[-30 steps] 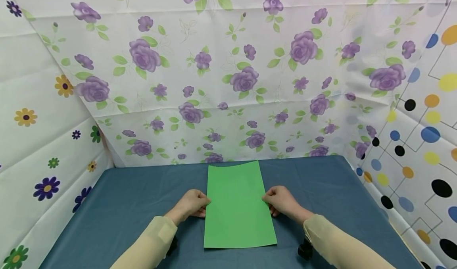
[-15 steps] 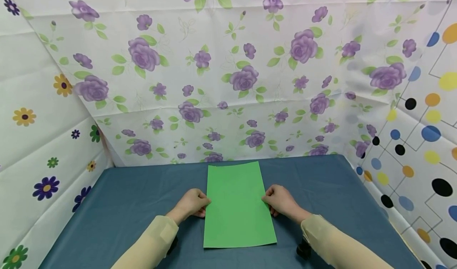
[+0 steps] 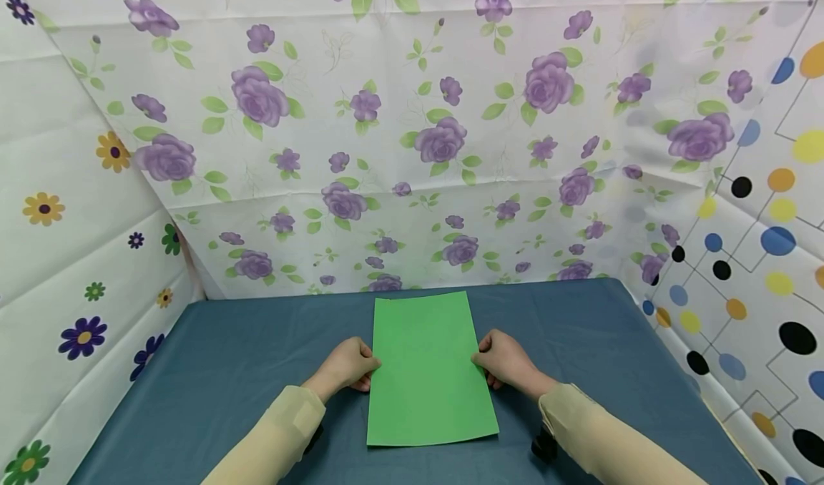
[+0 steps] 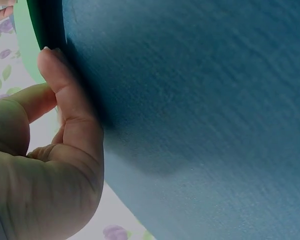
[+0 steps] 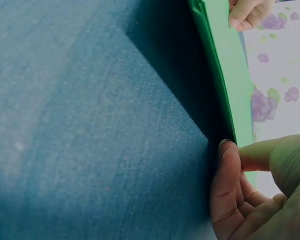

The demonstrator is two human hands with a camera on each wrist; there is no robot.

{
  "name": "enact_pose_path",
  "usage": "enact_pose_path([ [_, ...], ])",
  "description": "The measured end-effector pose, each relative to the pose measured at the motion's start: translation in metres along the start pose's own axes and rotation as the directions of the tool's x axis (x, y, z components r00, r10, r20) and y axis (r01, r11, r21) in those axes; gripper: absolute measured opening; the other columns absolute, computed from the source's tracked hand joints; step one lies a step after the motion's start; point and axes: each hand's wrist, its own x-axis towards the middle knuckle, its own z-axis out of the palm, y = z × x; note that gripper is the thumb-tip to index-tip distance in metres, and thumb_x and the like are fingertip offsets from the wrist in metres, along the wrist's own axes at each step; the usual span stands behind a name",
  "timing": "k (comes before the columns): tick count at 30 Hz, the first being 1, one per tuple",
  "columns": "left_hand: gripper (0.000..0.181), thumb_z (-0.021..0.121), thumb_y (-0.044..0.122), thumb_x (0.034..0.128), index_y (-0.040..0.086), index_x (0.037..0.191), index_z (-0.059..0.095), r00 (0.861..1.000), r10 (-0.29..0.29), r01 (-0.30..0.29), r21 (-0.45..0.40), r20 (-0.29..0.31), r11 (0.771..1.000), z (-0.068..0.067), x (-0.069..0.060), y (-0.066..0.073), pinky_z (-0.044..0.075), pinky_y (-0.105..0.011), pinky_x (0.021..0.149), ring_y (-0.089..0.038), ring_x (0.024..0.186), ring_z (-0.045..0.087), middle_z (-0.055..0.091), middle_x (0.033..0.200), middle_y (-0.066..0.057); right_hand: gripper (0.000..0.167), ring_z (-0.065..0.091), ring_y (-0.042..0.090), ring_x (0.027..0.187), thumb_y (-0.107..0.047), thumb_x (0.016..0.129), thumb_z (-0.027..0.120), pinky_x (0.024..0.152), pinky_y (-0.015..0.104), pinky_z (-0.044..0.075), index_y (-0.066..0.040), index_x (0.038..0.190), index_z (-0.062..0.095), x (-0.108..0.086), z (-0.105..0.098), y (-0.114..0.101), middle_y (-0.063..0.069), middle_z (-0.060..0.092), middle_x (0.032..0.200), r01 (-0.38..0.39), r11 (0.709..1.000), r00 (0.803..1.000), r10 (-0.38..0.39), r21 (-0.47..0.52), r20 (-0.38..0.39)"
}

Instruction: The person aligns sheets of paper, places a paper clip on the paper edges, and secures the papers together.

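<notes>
A flat green paper [image 3: 428, 378] lies lengthwise before me in the head view, with layers showing along its edge in the right wrist view. My left hand [image 3: 346, 365] pinches its left edge at about mid-length between thumb and fingers. Opposite, my right hand [image 3: 507, 362] pinches the right edge the same way. From the right wrist, the paper [image 5: 235, 85] stands a little above the table and casts a dark shadow beneath. In the left wrist view, the left hand [image 4: 50, 170] has its thumb and fingertips at the paper's edge [image 4: 26, 40].
Blue-grey cloth covers the table [image 3: 257, 378]. Behind it hangs a white curtain [image 3: 399, 149] with purple roses. A flower-print cloth [image 3: 71, 270] closes the left side, a dotted cloth [image 3: 759, 306] the right. Black devices [image 3: 544, 446] sit under the sleeves at the wrists.
The paper and both hands stay almost in place. The paper's far edge, bowed a second ago, is now slightly straighter.
</notes>
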Motion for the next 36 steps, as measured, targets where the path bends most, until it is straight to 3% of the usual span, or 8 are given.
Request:
enact_pose_path([
  [2, 0.014, 0.067, 0.004, 0.0988, -0.001, 0.092, 0.055, 1.0, -0.012, 0.012, 0.004, -0.01, 1.0, 0.0003, 0.0006, 0.0005, 0.06, -0.035, 0.056, -0.02, 0.055, 0.062, 0.062, 0.071, -0.015, 0.018, 0.059, 0.026, 0.05, -0.007, 0.096, 0.071, 0.044, 0.038, 0.053, -0.003, 0.103, 0.055, 0.0008, -0.0004, -0.0003, 0.015, 0.06, 0.069, -0.004, 1.0, 1.0, 0.004, -0.003, 0.004],
  [4, 0.016, 0.067, 0.003, 0.0985, -0.004, 0.104, 0.054, 1.0, -0.019, 0.019, 0.014, -0.016, 1.0, 0.0009, 0.0013, 0.0, 0.06, -0.035, 0.055, -0.02, 0.055, 0.063, 0.062, 0.073, -0.016, 0.02, 0.059, 0.026, 0.05, -0.007, 0.095, 0.072, 0.044, 0.038, 0.053, -0.002, 0.105, 0.055, 0.0017, -0.0006, -0.0003, 0.015, 0.06, 0.069, -0.008, 1.0, 1.0, 0.008, -0.007, 0.008],
  [9, 0.018, 0.068, 0.004, 0.0983, -0.004, 0.103, 0.053, 1.0, -0.016, 0.017, 0.057, -0.016, 0.998, 0.0018, 0.0017, -0.0006, 0.059, -0.035, 0.054, -0.022, 0.055, 0.063, 0.062, 0.071, -0.016, 0.025, 0.059, 0.027, 0.05, -0.008, 0.095, 0.073, 0.044, 0.039, 0.053, -0.001, 0.109, 0.053, 0.0029, -0.0009, -0.0001, 0.016, 0.059, 0.069, -0.02, 1.0, 1.0, 0.02, -0.014, 0.014],
  [17, 0.031, 0.069, 0.006, 0.0983, -0.008, 0.12, 0.052, 1.0, -0.017, 0.02, 0.094, -0.025, 0.995, 0.0012, 0.0015, -0.0007, 0.059, -0.035, 0.055, -0.022, 0.058, 0.065, 0.062, 0.072, -0.015, 0.024, 0.058, 0.026, 0.052, -0.008, 0.095, 0.072, 0.045, 0.038, 0.052, -0.003, 0.107, 0.052, 0.0026, -0.0012, 0.0003, 0.016, 0.059, 0.071, -0.017, 1.0, 1.0, 0.017, -0.014, 0.02],
  [24, 0.028, 0.071, 0.008, 0.0974, -0.005, 0.113, 0.052, 0.999, -0.03, 0.033, 0.09, -0.027, 0.995, 0.0003, 0.0033, -0.0046, 0.055, -0.032, 0.051, -0.02, 0.056, 0.062, 0.064, 0.07, -0.014, 0.024, 0.055, 0.024, 0.052, -0.01, 0.095, 0.073, 0.044, 0.036, 0.048, -0.005, 0.101, 0.051, 0.0032, -0.0022, 0.0029, 0.015, 0.059, 0.07, -0.017, 0.999, 1.0, 0.018, -0.031, 0.024],
  [29, 0.024, 0.072, 0.01, 0.0972, 0.001, 0.102, 0.051, 0.999, -0.023, 0.027, 0.108, -0.04, 0.994, 0.0017, 0.0031, -0.0069, 0.053, -0.032, 0.05, -0.02, 0.055, 0.06, 0.063, 0.069, -0.014, 0.025, 0.052, 0.024, 0.051, -0.012, 0.094, 0.074, 0.043, 0.035, 0.043, -0.006, 0.101, 0.051, 0.0062, -0.0023, 0.0059, 0.014, 0.058, 0.071, -0.023, 0.999, 1.0, 0.023, -0.033, 0.019],
  [36, 0.023, 0.072, 0.012, 0.0977, 0.004, 0.099, 0.051, 0.998, -0.005, 0.012, 0.119, -0.062, 0.993, 0.0031, 0.0026, -0.0079, 0.054, -0.033, 0.05, -0.021, 0.055, 0.06, 0.061, 0.07, -0.013, 0.023, 0.049, 0.023, 0.049, -0.013, 0.096, 0.073, 0.042, 0.034, 0.04, -0.006, 0.102, 0.052, 0.0068, -0.0019, 0.0077, 0.014, 0.056, 0.069, -0.009, 1.0, 1.0, 0.01, -0.02, 0.01],
])
